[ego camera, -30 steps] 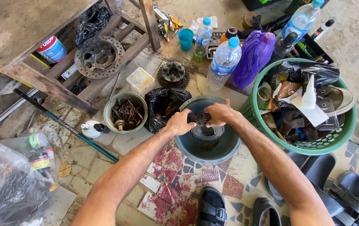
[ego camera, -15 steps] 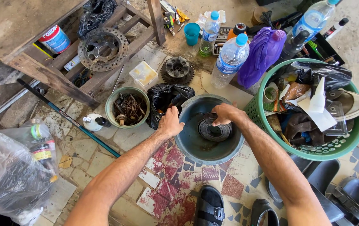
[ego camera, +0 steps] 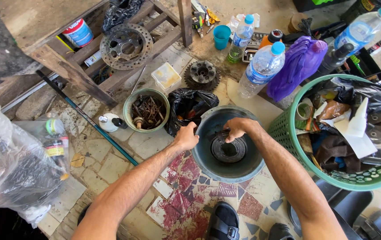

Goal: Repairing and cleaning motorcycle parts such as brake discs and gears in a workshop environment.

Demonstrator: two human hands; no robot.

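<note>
Our right hand (ego camera: 236, 127) grips the round metal part (ego camera: 229, 150) inside the dark basin (ego camera: 208, 122). Our left hand (ego camera: 186, 137), loosely curled and holding nothing, rests at its rim.

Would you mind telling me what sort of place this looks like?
Probably an informal motorcycle repair spot on a tiled floor: a brake disc on a wooden bench, a toothed sprocket on the ground, and a bowl of rusty bolts.

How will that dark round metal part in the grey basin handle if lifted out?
The round metal part looks solid and thick, so it is probably heavy for its size and rigid. It sits dark and possibly oily in the basin, so it may slip. The right hand grips its edge.
</note>
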